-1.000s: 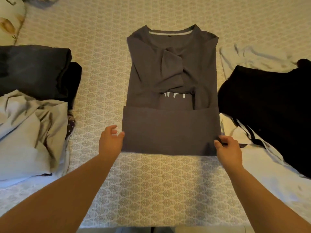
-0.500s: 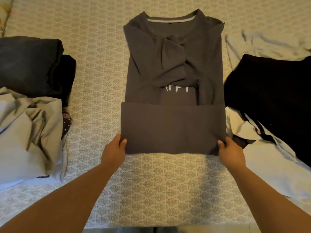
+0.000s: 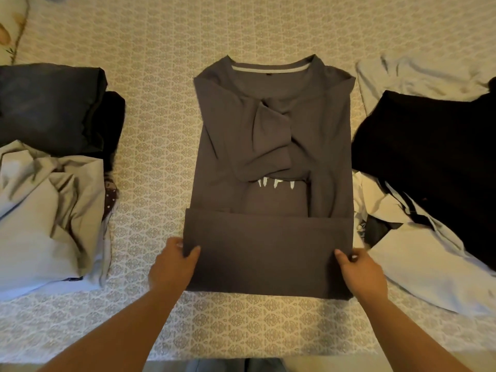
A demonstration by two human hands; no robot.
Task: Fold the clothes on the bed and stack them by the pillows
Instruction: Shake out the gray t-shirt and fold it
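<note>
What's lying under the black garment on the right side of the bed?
A white garment pokes out beneath the black garment, with pale fabric beyond it too. Anything deeper underneath is covered.

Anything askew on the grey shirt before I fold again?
The grey shirt lies fairly square, hem folded up, both hands gripping its corners. Only oddity: the sleeves cross in a bunched, wrinkled lump at the chest rather than lying flat.

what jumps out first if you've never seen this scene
A grey shirt lies mid-bed, hem folded up, with the left hand and right hand pinching the fold's two near corners. A black garment sprawls at the right; folded dark clothes sit at the left.
</note>
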